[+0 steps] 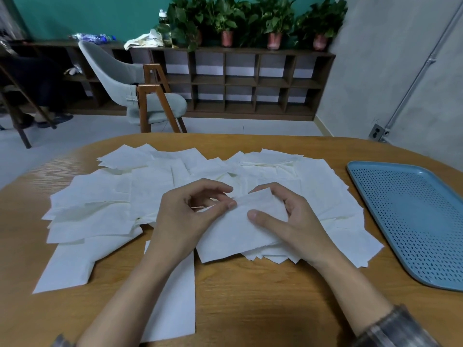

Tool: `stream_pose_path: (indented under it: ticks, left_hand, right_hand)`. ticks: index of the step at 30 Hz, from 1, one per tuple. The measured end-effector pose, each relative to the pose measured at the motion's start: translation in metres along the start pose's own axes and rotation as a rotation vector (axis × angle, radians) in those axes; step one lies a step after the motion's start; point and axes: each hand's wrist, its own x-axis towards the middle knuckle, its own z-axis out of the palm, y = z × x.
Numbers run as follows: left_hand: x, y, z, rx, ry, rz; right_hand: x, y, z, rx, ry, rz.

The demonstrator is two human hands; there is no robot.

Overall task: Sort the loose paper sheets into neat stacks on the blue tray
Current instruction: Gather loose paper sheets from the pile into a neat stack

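Several loose white paper sheets (105, 196) lie scattered and overlapping across the middle of the wooden table (250, 291). Both of my hands hold one sheet (233, 234) lifted slightly over the pile. My left hand (185, 216) pinches its upper left corner between thumb and fingers. My right hand (288, 221) grips its right side, thumb on top and fingers curled behind the edge. The blue perforated tray (413, 221) sits at the right of the table, and it holds nothing.
A long sheet (172, 304) lies near the table's front edge under my left forearm. Beyond the table stand a grey chair (130, 81), a low wooden shelf (238, 81) with potted plants, and a wall at the right.
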Motion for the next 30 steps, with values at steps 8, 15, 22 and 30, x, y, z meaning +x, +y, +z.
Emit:
stream_pose_path:
  ticks: [8,15,22,30]
  left_hand:
    - [0.000,-0.005,0.002,0.011,-0.036,0.007]
    - [0.001,-0.011,0.002,0.106,-0.034,0.110]
    - [0.004,-0.007,-0.008,0.118,-0.205,0.057]
    - [-0.004,0.001,-0.038,0.442,-0.209,0.171]
  right_hand:
    - [-0.001,0.001,0.006,-0.134,0.015,-0.026]
    - [-0.003,-0.003,0.008,-0.142,0.004,-0.054]
    - [-0.005,-0.002,0.007,-0.091,0.007,-0.092]
    - [-0.008,0.002,0.016,-0.155,-0.007,-0.088]
